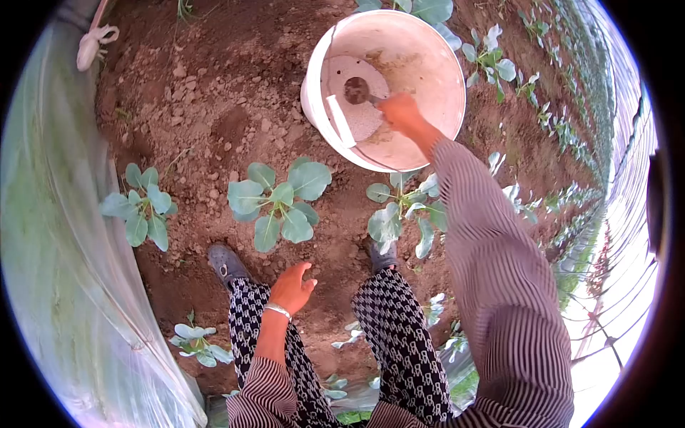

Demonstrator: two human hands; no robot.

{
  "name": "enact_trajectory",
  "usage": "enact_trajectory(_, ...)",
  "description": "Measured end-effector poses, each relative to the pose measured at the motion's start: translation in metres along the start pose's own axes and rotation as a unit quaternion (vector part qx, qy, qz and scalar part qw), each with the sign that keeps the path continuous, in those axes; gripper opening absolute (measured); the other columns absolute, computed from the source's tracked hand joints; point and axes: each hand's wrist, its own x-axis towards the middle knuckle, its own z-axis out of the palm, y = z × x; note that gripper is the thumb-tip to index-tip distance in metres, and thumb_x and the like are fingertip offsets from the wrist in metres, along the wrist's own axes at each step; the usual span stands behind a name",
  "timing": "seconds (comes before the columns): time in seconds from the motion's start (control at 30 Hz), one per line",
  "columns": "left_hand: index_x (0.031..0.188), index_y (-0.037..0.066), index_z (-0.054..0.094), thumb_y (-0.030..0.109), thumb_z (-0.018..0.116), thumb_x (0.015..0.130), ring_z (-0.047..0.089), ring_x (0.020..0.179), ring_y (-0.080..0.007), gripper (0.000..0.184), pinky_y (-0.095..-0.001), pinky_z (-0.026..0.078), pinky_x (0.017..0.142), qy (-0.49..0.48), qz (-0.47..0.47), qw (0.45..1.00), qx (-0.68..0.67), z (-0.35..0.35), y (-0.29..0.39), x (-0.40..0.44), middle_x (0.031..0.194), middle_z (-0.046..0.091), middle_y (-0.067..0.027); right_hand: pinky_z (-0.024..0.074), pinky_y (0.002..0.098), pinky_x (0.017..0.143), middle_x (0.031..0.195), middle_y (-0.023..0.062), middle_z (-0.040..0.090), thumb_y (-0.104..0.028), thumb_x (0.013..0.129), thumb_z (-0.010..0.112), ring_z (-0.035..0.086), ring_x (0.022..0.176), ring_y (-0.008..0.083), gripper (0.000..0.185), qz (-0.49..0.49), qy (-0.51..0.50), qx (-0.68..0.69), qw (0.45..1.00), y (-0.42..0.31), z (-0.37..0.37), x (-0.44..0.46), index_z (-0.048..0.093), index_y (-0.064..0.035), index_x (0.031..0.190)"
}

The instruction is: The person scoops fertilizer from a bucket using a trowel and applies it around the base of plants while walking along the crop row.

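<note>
My right hand (402, 114) reaches into a large white bucket (312, 107) and is closed round the handle of a ladle. The round bowl of the ladle (356, 90) looks dark and lies over pale grey, grainy material (349, 68) at the bottom of the bucket. A wire handle with a white grip (341, 121) hangs down inside the bucket's near left side. My left hand (291, 291) hovers above my left leg, holding nothing, its fingers loosely bent and apart. Just beyond it grows a broad-leaved green plant (282, 196) in the soil.
Brown, cloddy soil (207, 93) spreads around my shoes. Similar plants stand to the left (143, 207), under the bucket's near edge (399, 210) and in rows to the right. Plastic sheeting (64, 250) rises along the left; netting (628, 178) runs along the right.
</note>
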Motion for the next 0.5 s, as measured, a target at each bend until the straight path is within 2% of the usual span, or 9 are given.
enact_trajectory(0.03,0.127,0.008,0.046,0.030,0.057,0.087,0.047,0.118,-0.0324,0.047,-0.0400,0.038,0.098,0.008,-0.003,1.000,0.016,-0.009,-0.005,-0.008,0.127,0.049,-0.0186,0.0413,0.0359,0.039,0.060,0.0071,0.058,-0.022,0.080,0.066,0.055,0.046,0.0237,0.020,-0.112,-0.006,-0.161,0.981,-0.024,0.016,-0.002,0.062,-0.0042,0.073)
enact_trajectory(0.07,0.127,0.007,0.047,0.030,0.057,0.087,0.048,0.116,-0.0330,0.047,-0.0395,0.039,0.097,0.016,-0.007,0.999,0.032,-0.019,-0.010,-0.014,0.127,0.050,-0.0187,0.0393,0.0356,0.038,0.057,0.0072,0.055,-0.019,0.080,0.064,0.053,0.044,0.0226,0.020,-0.111,0.003,-0.194,0.975,-0.023,0.009,-0.008,0.061,-0.0014,0.071)
enact_trajectory(0.1,0.126,0.007,0.047,0.030,0.057,0.087,0.048,0.116,-0.0331,0.047,-0.0396,0.039,0.097,-0.010,0.015,1.000,0.013,0.020,0.017,0.011,0.126,0.050,-0.0186,0.0373,0.0353,0.036,0.054,0.0073,0.052,-0.015,0.080,0.063,0.051,0.042,0.0214,0.021,-0.110,0.011,-0.228,0.967,-0.018,0.004,-0.011,0.059,0.0014,0.069)
enact_trajectory(0.17,0.126,0.007,0.047,0.030,0.056,0.087,0.048,0.115,-0.0335,0.046,-0.0396,0.039,0.096,0.006,0.008,1.000,0.025,0.011,0.014,0.013,0.125,0.051,-0.0185,0.0372,0.0339,0.037,0.048,0.0112,0.048,-0.008,0.080,0.058,0.051,0.040,0.0212,0.022,0.047,0.045,0.027,0.998,-0.049,0.034,-0.002,0.058,0.0049,0.061)
enact_trajectory(0.27,0.126,0.008,0.047,0.029,0.056,0.086,0.050,0.113,-0.0342,0.046,-0.0406,0.039,0.096,0.024,0.000,0.999,0.041,0.009,0.013,0.010,0.123,0.052,-0.0184,0.0332,0.0304,0.034,0.054,0.0113,0.050,-0.007,0.081,0.058,0.046,0.042,0.0177,0.020,0.113,-0.015,0.241,0.964,-0.053,0.044,-0.004,0.056,0.0046,0.064)
enact_trajectory(0.37,0.126,0.008,0.047,0.029,0.056,0.086,0.050,0.113,-0.0344,0.047,-0.0408,0.039,0.097,0.040,0.030,0.998,0.048,0.014,0.007,0.015,0.123,0.052,-0.0185,0.0300,0.0252,0.033,0.065,0.0117,0.053,-0.009,0.082,0.060,0.040,0.042,0.0130,0.016,0.180,-0.059,0.361,0.913,-0.049,0.020,-0.018,0.053,0.0036,0.075)
enact_trajectory(0.47,0.126,0.008,0.047,0.029,0.056,0.085,0.049,0.114,-0.0344,0.047,-0.0407,0.039,0.097,0.031,0.023,0.998,0.040,0.012,0.012,0.017,0.125,0.051,-0.0187,0.0248,0.0195,0.033,0.072,0.0098,0.052,-0.009,0.084,0.060,0.033,0.042,0.0070,0.017,0.157,-0.162,0.453,0.862,-0.039,-0.017,-0.040,0.047,0.0010,0.087)
enact_trajectory(0.5,0.126,0.008,0.047,0.029,0.056,0.085,0.049,0.114,-0.0344,0.047,-0.0407,0.039,0.097,0.023,0.013,0.999,0.037,0.009,0.016,0.017,0.125,0.051,-0.0188,0.0246,0.0184,0.034,0.073,0.0089,0.052,-0.009,0.084,0.060,0.032,0.042,0.0055,0.017,0.150,-0.167,0.468,0.855,-0.042,-0.028,-0.052,0.046,-0.0001,0.089)
